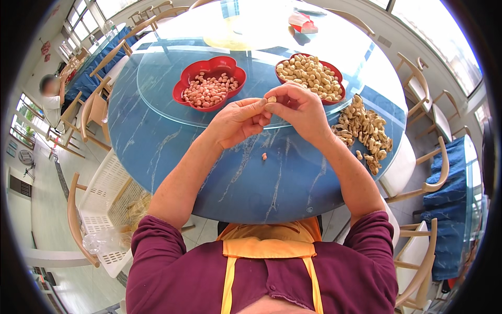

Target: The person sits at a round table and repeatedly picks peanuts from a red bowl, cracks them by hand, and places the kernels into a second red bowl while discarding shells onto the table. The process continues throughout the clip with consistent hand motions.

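Between the fingertips of both hands sits a peanut in its shell. My left hand pinches toward it from the left, and my right hand grips it with thumb and forefinger. Just left of my hands, a red scalloped bowl holds shelled pink peanuts. Behind my right hand, a second red bowl is heaped with unshelled peanuts. A pile of broken peanut shells lies on the table right of my right wrist. One loose pink kernel rests on the tabletop below my hands.
Both bowls stand on a glass turntable over a round blue marbled table. A red-and-white packet lies at the far side. A white plastic basket stands at my left. Wooden chairs surround the table; another person is far left.
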`<act>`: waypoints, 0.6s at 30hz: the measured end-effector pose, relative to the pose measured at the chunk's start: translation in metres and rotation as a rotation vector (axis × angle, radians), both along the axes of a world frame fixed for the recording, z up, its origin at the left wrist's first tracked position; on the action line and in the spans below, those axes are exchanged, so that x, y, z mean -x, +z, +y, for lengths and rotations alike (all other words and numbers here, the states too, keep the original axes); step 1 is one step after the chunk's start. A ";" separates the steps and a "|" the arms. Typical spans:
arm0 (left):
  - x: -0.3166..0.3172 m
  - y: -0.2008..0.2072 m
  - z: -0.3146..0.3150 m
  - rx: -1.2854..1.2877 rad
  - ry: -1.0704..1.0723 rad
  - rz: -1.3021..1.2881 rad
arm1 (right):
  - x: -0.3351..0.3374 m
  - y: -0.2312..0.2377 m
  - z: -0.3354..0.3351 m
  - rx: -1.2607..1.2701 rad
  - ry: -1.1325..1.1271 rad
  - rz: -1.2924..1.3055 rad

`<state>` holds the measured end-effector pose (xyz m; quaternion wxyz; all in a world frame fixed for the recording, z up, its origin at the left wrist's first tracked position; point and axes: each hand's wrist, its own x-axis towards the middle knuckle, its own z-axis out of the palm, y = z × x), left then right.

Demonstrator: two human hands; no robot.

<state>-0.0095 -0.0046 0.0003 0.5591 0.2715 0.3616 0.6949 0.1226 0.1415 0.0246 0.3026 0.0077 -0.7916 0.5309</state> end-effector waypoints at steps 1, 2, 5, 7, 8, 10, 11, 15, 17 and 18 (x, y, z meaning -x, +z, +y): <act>-0.001 0.001 0.000 0.001 0.004 0.000 | 0.000 0.000 -0.001 -0.002 -0.006 0.006; -0.001 0.001 0.000 0.002 0.009 0.000 | 0.000 0.000 -0.002 -0.004 -0.013 0.011; -0.002 0.001 -0.001 -0.020 0.006 -0.005 | 0.000 -0.001 -0.003 -0.004 -0.027 0.042; -0.002 0.002 -0.001 -0.015 0.016 -0.003 | 0.001 -0.002 -0.003 -0.024 -0.030 0.046; -0.002 0.002 -0.002 -0.012 0.022 -0.001 | 0.001 -0.002 -0.003 -0.035 -0.031 0.048; -0.001 0.005 -0.001 0.047 0.012 0.054 | -0.001 -0.002 0.001 -0.157 -0.058 0.047; -0.001 0.007 0.000 0.077 0.008 0.082 | -0.002 -0.002 0.003 -0.217 -0.070 0.047; -0.020 0.008 0.000 0.023 0.339 0.980 | -0.002 -0.007 0.009 -0.351 -0.088 -0.004; -0.023 0.017 -0.003 0.077 0.385 1.200 | -0.003 -0.005 0.008 -0.390 -0.097 0.004; -0.022 0.014 -0.002 0.050 0.406 1.243 | -0.004 -0.004 0.008 -0.399 -0.096 -0.002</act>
